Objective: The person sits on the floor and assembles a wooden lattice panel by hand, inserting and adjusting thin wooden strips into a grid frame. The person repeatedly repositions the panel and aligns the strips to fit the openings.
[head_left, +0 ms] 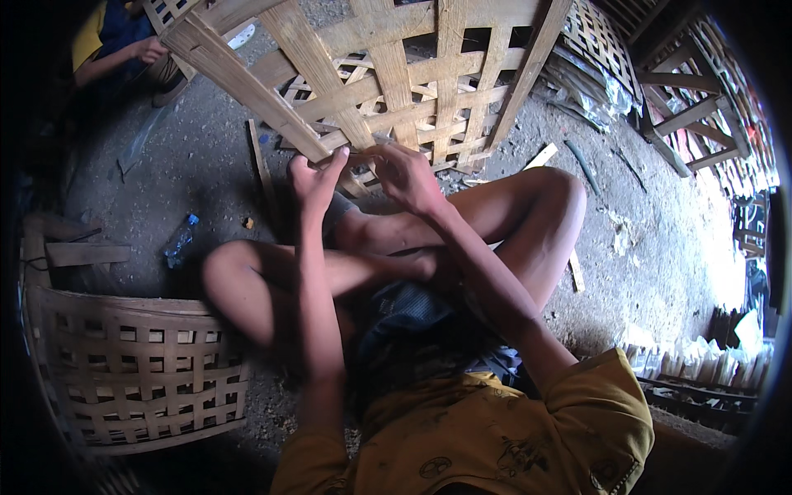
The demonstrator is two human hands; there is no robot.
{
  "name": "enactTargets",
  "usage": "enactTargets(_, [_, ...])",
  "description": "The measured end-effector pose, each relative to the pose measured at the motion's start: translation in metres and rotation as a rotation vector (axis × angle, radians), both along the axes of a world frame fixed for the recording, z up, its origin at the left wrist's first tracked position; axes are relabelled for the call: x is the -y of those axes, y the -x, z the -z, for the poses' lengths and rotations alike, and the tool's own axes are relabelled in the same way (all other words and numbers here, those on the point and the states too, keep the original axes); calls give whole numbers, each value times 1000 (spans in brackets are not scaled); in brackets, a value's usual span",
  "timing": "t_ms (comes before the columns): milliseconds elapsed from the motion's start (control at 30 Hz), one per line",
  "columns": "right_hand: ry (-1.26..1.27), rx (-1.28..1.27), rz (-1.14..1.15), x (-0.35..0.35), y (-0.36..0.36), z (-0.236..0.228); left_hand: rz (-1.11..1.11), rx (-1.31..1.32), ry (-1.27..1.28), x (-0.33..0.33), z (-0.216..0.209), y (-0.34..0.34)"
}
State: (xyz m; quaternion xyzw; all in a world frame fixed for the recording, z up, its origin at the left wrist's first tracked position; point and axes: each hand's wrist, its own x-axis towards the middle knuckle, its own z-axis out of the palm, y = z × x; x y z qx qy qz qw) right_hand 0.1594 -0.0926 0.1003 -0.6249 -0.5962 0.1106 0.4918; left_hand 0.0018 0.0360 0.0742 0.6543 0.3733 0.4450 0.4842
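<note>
In front of my crossed legs stands a large crate (394, 78) of woven bamboo slats, with straight wooden bars along its sides. My left hand (317, 183) is closed at the lower end of the crate's left bar (262, 107), thumb stretched along the top. To its right, my right hand (406, 175) is held with bent, closed fingers by the crate's bottom edge. A thin brownish strand (363, 156) seems to run between the two hands. What the right fingertips pinch is too small to make out.
Another woven crate (148, 363) lies by my left knee, near a plastic bottle (180, 241). Loose wooden strips (262, 165) are scattered on the floor. A person's hand (150, 50) shows at the upper left. Wooden frames (689, 107) stand at the upper right.
</note>
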Motion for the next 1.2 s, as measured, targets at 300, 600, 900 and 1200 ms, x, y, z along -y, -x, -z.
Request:
enactTargets(300, [-19,-56,5,0,-1,-5,236,135,158,1,-16,14])
enactTargets(600, [-42,-72,10,1,1,-11,372,118,164,-6,-20,22])
enactTargets(900, [-74,-37,33,0,-2,-4,116,81,62,-4,-6,1])
enactTargets(1200, [-61,-44,25,0,1,-4,-179,-2,-65,12,-5,-18])
